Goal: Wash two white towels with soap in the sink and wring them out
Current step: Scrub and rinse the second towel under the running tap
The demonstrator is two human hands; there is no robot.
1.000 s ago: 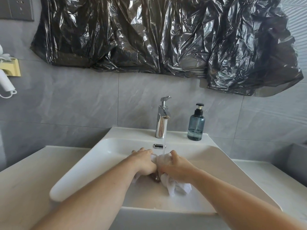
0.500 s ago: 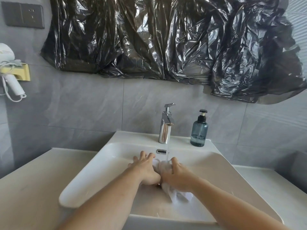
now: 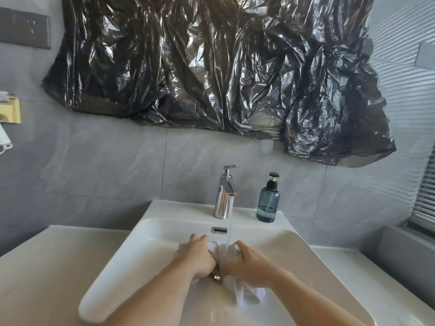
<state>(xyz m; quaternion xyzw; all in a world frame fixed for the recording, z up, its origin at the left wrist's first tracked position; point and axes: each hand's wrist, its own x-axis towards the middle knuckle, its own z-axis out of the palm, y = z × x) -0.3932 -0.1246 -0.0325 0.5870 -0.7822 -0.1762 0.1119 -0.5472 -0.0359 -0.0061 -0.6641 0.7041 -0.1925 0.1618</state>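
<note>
A wet white towel (image 3: 223,251) is bunched between both hands over the white sink (image 3: 146,250). My left hand (image 3: 194,255) grips its left part and my right hand (image 3: 249,263) grips its right part. A loose end of the towel hangs down below my right wrist into the basin. Water runs from the chrome faucet (image 3: 223,194) onto the cloth between my hands. A blue-grey soap pump bottle (image 3: 268,201) stands on the sink's back ledge, right of the faucet. Only one towel shows.
A crinkled black plastic sheet (image 3: 223,67) covers the wall above the sink. A pale countertop (image 3: 42,267) spreads left and right of the basin. A yellow holder (image 3: 10,111) with a white device hangs at the far left wall. Window blinds (image 3: 426,196) stand at the right edge.
The two hands have drawn slightly apart, showing more towel between them under the water stream. My left fingers, spread half a second ago, are curled on the cloth again. The head view has shifted a little.
</note>
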